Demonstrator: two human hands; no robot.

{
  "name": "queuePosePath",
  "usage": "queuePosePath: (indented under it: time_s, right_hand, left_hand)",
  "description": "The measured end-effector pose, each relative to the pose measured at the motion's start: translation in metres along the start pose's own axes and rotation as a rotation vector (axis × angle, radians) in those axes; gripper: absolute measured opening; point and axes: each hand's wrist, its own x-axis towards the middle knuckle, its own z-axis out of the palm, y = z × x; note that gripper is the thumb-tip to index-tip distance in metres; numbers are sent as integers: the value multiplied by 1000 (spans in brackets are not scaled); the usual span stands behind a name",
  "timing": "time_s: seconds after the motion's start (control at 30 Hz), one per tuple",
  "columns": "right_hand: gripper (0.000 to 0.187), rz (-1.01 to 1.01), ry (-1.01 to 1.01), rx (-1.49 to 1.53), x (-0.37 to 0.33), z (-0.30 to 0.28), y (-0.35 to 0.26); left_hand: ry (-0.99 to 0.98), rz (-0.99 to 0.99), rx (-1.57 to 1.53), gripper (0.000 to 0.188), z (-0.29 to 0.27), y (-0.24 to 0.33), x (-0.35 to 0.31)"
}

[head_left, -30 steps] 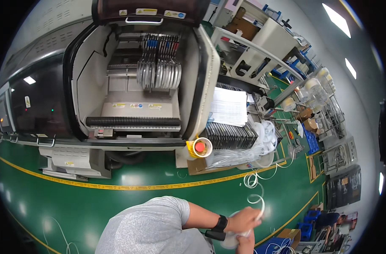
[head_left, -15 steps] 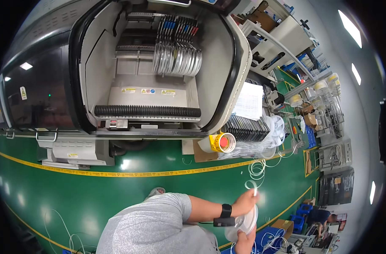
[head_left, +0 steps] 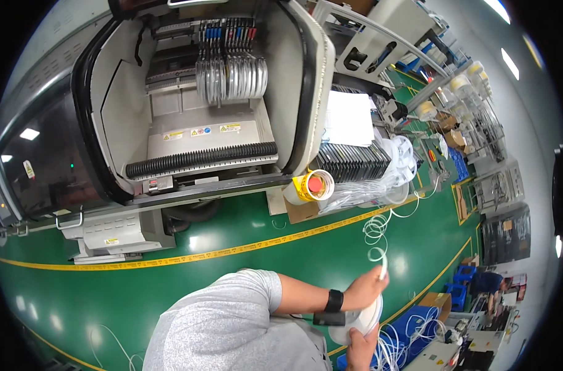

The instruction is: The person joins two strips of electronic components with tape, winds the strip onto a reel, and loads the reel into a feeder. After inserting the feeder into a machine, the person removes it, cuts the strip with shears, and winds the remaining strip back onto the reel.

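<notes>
Pinching white strip (head_left: 383,265) w/ L grip (head_left: 363,292), clasping translucent reel (head_left: 364,319) w/ R grip (head_left: 360,348) just below. Trailing strip in loose loops ahead of L grip, over green floor (head_left: 294,258). Apparently winding or unwinding at reel, can't tell which; prob. calling next for firm R hold, even tension and untangled slack from L grip.

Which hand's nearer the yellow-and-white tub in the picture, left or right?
Left. The left hand, pinching the white strip, is below and right of the tub in the picture; the right hand, holding the white reel, is lower and farther away.
</notes>
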Motion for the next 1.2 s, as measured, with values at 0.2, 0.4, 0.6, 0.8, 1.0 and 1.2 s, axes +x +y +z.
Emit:
queuePosePath:
  time_s: [0.2, 0.4, 0.6, 0.8, 1.0, 1.2]
  right_hand:
    - [34, 132, 25, 88, -7, -37, 17]
    - [50, 32, 17, 300, -5, -48, 44]
    - [42, 161, -35, 275, 12, -92, 53]
    - [37, 62, -31, 272, 21, -139, 92]
    - [57, 95, -28, 342, 26, -206, 107]
    - [50, 10, -54, 269, 30, -259, 138]
  left_hand:
    - [-362, 559, 278, 19, 33, -25, -11]
    - [-90, -25, 47, 20, 58, -48, 8]
    - [-327, 494, 341, 23, 88, -68, 12]
    - [-107, -51, 158, 25, 137, -87, 28]
    - [-352, 453, 431, 29, 200, -97, 37]
    - [-166, 226, 342, 30, 265, -115, 55]
